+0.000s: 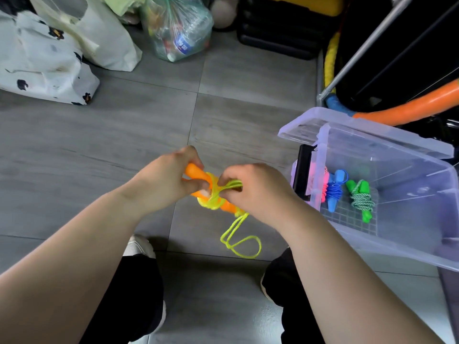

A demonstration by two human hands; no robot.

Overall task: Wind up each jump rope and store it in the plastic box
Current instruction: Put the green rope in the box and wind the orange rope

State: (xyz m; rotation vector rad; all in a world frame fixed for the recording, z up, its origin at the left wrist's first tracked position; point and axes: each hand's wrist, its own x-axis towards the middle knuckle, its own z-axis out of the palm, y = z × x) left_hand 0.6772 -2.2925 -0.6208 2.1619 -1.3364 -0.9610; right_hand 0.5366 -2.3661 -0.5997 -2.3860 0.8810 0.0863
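The plastic box (pixel 409 244) sits open on the floor, with three wound ropes (pixel 334 192), pink, blue and green, lying at its near-left end. Just left of the box, the left hand (pixel 166 184) has its grip curled round the orange handles (pixel 196 173). Between that hand and the box, the right hand (pixel 258 192) pinches strands of the yellow cord (pixel 216 194) in a closed grip beside the wraps. The main risk appears to be lost tension: if either grip eases, the springy coils could loosen and slide off the tapered handles. The loose tail (pixel 237 225) hangs below the hands, left of the box, in a doubled loop. It could knot on itself or snag a finger before it is wound, and a slack finish would probably unravel once it is in the box.
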